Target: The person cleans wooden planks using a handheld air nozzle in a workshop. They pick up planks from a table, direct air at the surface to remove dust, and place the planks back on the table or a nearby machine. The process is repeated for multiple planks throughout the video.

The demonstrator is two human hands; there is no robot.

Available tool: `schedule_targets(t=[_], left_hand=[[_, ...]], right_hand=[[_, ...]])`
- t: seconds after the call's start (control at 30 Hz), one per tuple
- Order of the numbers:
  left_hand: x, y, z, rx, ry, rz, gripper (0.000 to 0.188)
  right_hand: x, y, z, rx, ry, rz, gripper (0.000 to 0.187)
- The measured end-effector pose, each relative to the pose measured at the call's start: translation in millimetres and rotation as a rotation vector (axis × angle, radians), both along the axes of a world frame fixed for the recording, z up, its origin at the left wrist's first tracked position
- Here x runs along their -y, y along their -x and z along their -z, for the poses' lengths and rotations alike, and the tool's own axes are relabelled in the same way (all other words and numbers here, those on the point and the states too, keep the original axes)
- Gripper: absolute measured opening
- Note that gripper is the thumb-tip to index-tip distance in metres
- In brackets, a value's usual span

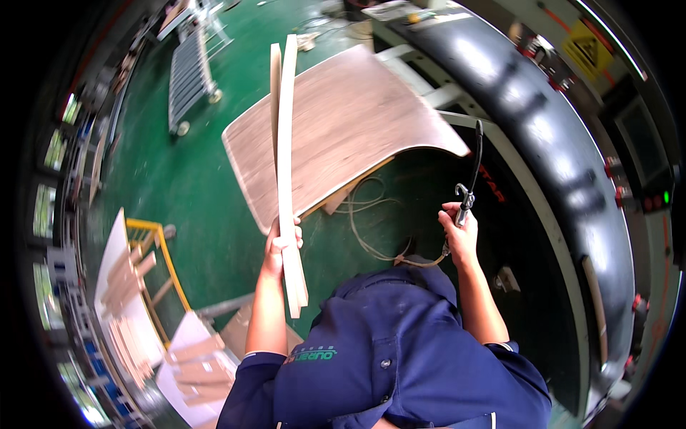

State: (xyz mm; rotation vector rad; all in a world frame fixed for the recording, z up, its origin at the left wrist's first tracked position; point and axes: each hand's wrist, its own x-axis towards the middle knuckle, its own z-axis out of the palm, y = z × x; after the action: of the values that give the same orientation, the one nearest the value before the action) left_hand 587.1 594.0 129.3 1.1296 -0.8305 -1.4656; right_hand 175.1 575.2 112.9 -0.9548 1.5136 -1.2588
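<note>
Floor (193, 186): green, glossy, workshop type. Roller cart (189, 75): grey, wheeled, upper left. Yellow frame (161, 250): left, with pale offcuts (128, 286) stacked beside it. Windows (53, 207): row along the far left wall, daylight through them. Machine housing (543, 136): large, black, curved, right side, reflecting light. Warning sign (587, 48): yellow, top right. Cable (364, 229): looped on floor.

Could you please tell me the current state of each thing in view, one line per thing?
Left hand: closed around the wooden strips.
Wooden strips: two long pale pieces held together, upright, pointing away from the person.
Right hand: closed on the air tool.
Air tool: held up, its hose trailing down to the floor.
Wood panel: lying flat beside the machine.
Yellow cart: holding stacked wood pieces.
</note>
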Motion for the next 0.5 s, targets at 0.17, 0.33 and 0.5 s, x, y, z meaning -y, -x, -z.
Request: schedule_targets(t=[0.17,0.33,0.5], left_hand=[[116,89,18,0.03,-0.027,0.279,0.059],[215,170,27,0.14,-0.061,0.388,0.069],[308,243,45,0.425,-0.114,0.539,0.088]], right_hand=[[7,97,3,0.002,-0.085,0.232,0.014],[13,195,-37,0.062,-0.555,0.12,0.033],[2,230,11,0.294,-0.597,0.293,0.04]])
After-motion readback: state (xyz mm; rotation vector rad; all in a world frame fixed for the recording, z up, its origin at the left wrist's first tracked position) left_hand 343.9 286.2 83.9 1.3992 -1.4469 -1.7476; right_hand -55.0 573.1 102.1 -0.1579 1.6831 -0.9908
